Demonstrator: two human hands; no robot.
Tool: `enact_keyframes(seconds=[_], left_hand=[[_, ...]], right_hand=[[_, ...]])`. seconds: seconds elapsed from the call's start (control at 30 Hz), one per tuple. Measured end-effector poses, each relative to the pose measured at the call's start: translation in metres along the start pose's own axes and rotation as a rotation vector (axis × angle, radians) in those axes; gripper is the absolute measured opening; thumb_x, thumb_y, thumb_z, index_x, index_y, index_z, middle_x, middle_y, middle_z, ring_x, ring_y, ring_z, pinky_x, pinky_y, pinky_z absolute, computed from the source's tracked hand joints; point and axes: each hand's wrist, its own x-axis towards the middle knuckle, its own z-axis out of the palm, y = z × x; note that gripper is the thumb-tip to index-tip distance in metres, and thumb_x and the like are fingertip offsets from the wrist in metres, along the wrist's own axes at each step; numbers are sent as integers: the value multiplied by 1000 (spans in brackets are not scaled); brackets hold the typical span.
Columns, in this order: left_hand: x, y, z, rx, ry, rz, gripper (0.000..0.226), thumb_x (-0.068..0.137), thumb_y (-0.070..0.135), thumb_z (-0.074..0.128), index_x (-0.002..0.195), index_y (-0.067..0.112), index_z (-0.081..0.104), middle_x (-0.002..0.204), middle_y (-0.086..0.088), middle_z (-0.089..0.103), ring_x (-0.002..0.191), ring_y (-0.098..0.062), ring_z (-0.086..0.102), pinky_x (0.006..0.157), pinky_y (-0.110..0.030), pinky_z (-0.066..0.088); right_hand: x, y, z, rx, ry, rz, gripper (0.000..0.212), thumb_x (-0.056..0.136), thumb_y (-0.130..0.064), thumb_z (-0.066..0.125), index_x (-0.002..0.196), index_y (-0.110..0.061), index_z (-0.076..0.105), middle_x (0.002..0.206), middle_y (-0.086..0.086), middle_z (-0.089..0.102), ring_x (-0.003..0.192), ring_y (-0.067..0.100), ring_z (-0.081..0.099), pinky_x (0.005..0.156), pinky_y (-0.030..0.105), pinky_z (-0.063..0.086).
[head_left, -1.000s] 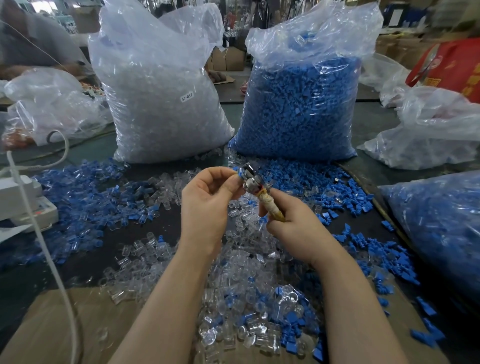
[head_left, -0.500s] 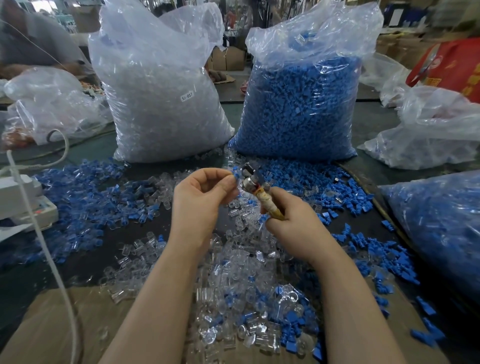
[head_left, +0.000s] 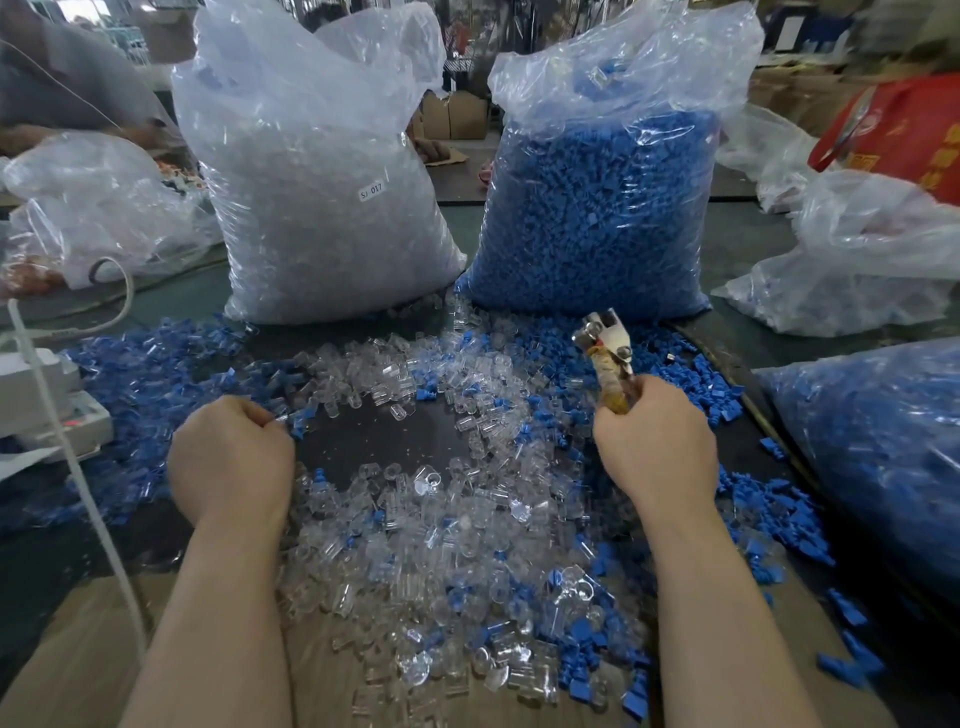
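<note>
**The hands have moved apart**

A second ago both hands were up in the middle, close together. The left hand pinched a small piece right at the top of the tool. Now they are well apart.

The left hand (head_left: 231, 457) has dropped down to the left side. It sits low on the table, at the edge of the pile where the little clear pieces (head_left: 415, 519) meet the little blue pieces (head_left: 145, 374). Its fingers are curled in and the tips touch the pieces. I cannot tell if it has one in its grip, because the fingers hide it.

The right hand (head_left: 657, 441) has slid over to the right. It grips the hand tool (head_left: 605, 353) tight by its yellowish handle, just as before. The tool points up and away from the person, tilted a bit to the left. Its metal and white top is now free in the air, and no finger touches it.

Between the two hands there is a bare dark patch of table (head_left: 384, 441), with clear pieces in a ring around it.

Behind the pile stand two big plastic bags side by side. The bag of clear pieces (head_left: 322, 208) is on the left and the bag of blue pieces (head_left: 597, 208) is on the right. They have not moved. A white cable (head_left: 78, 467) runs down the left side.
</note>
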Motion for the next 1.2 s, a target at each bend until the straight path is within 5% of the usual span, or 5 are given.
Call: enact_keyframes(seconds=[0.33, 0.47, 0.67, 0.9, 1.2], left_hand=[[0, 2, 2, -27, -2, -67, 24, 88, 11, 67, 112, 6, 67, 105, -22, 68, 103, -43, 60, 80, -45, 48], [-5, 20, -3, -36, -22, 91, 19, 87, 17, 68, 106, 14, 69, 104, -11, 70, 100, -35, 62, 78, -40, 46], [-39, 65, 6, -229, -423, 378, 12, 88, 26, 71, 100, 27, 72, 81, 19, 64, 74, 4, 57, 64, -16, 43], [-59, 72, 28, -70, -592, 656, 40, 98, 12, 52, 133, 32, 58, 135, 8, 52, 116, -15, 54, 95, -28, 44], [-56, 67, 29, -169, -530, 435, 25, 89, 8, 65, 80, 31, 59, 76, 15, 63, 68, 0, 58, 57, -21, 46]], right_hand=[[-3, -2, -4, -121, -213, 41, 14, 82, -27, 63, 74, -18, 54, 68, 2, 58, 59, 20, 52, 48, 26, 31], [-5, -5, -3, -195, -229, 15, 17, 81, -29, 64, 73, -18, 53, 67, 0, 56, 58, 18, 50, 47, 25, 28], [-4, -6, -1, -275, -294, -14, 27, 82, -47, 68, 83, -22, 55, 72, -3, 53, 75, 27, 55, 60, 31, 39], [-6, -14, 1, -255, -283, 31, 18, 82, -29, 65, 75, -18, 53, 70, 2, 56, 61, 21, 51, 48, 25, 29], [-10, -20, 4, -275, -265, 72, 24, 83, -27, 67, 72, -17, 48, 69, 2, 53, 56, 19, 44, 47, 25, 26]])
